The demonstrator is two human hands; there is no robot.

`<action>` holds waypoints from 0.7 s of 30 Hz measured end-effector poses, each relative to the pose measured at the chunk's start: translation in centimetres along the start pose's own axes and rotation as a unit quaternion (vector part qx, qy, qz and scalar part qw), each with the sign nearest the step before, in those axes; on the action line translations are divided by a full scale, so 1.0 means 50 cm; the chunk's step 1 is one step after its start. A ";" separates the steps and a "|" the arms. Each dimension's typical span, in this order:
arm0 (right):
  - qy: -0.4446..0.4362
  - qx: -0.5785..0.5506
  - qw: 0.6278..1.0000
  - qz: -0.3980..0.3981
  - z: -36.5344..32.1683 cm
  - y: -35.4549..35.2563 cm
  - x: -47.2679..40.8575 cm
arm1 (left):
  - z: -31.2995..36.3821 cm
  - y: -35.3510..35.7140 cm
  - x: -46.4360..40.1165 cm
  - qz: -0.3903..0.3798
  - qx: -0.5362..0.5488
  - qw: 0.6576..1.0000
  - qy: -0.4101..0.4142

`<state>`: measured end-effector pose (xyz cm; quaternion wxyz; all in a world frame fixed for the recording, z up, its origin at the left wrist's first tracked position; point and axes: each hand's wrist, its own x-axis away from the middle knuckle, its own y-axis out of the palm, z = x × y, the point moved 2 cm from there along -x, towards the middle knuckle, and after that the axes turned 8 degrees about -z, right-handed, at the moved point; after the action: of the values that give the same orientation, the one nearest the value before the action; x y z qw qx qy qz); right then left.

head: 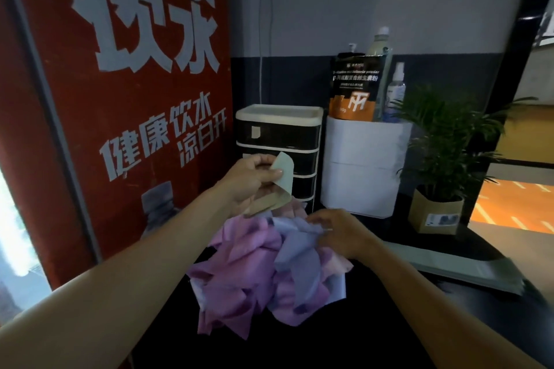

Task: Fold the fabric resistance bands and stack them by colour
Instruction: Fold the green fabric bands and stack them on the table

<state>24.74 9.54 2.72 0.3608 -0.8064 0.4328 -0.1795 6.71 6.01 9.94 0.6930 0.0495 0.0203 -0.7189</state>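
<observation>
A loose heap of pink and lilac bands (257, 272) lies on the dark counter (344, 344), folds running every way, so no long axis can be made out. Above its far edge the left hand (248, 180) pinches a pale green band (283, 180), which hangs doubled and partly hidden behind the fingers. The right hand (341, 234) rests on the heap, fingers bent into lilac cloth; whether it grips is unclear. Behind stand a drawer unit (278, 144), a white bin (365, 165), a potted plant (440, 174); a red poster (120, 99) fills the left.
</observation>
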 end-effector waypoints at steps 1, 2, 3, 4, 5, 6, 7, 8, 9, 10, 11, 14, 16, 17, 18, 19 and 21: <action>0.001 -0.006 1.000 0.005 -0.008 -0.010 0.006 | 0.003 0.010 -0.001 0.000 0.007 1.000 0.006; -0.004 -0.023 1.000 0.015 -0.015 -0.020 0.009 | 0.007 0.021 -0.001 0.000 0.012 1.000 0.014; -0.011 -0.055 0.998 0.033 -0.021 -0.031 0.015 | 0.011 0.035 -0.002 0.000 0.015 1.000 0.022; -0.017 -0.097 0.993 0.058 -0.028 -0.040 0.020 | 0.015 0.049 -0.004 0.001 0.020 0.999 0.030; -0.031 -0.141 0.986 0.085 -0.037 -0.047 0.026 | 0.018 0.064 -0.007 0.001 0.027 0.999 0.038; -0.050 -0.174 0.977 0.113 -0.044 -0.055 0.031 | 0.023 0.078 -0.010 0.000 0.031 0.998 0.046; -0.069 -0.189 0.970 0.138 -0.051 -0.062 0.034 | 0.028 0.092 -0.012 -0.002 0.028 0.998 0.054; -0.088 -0.194 0.964 0.159 -0.057 -0.069 0.039 | 0.032 0.107 -0.014 -0.004 0.020 0.998 0.061; -0.100 -0.197 0.959 0.180 -0.063 -0.076 0.044 | 0.036 0.120 -0.016 -0.005 0.012 0.997 0.070; -0.111 -0.199 0.953 0.201 -0.066 -0.083 0.048 | 0.040 0.130 -0.017 -0.003 0.006 0.997 0.080; -0.119 -0.190 0.949 0.222 -0.067 -0.090 0.051 | 0.042 0.138 -0.019 0.003 0.000 0.996 0.091; -0.127 -0.131 0.945 0.272 -0.065 -0.111 0.060 | 0.047 0.149 -0.024 0.001 -0.032 0.991 0.128; -0.139 -0.107 0.946 0.271 -0.068 -0.126 0.068 | 0.047 0.158 -0.021 -0.033 -0.066 0.987 0.146; -0.145 -0.098 0.948 0.266 -0.073 -0.135 0.073 | 0.047 0.164 -0.019 -0.054 -0.082 0.983 0.156; -0.150 -0.091 0.950 0.260 -0.080 -0.146 0.079 | 0.049 0.171 -0.016 -0.074 -0.095 0.979 0.167; -0.155 -0.090 0.951 0.253 -0.086 -0.157 0.083 | 0.051 0.178 -0.014 -0.090 -0.100 0.975 0.177; -0.162 -0.106 0.953 0.232 -0.092 -0.178 0.090 | 0.059 0.187 -0.013 -0.095 -0.092 0.973 0.187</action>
<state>29.56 7.13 12.29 0.3704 -0.7355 0.5603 0.0895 15.96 6.03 13.32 0.6069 0.1170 0.2201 -0.7547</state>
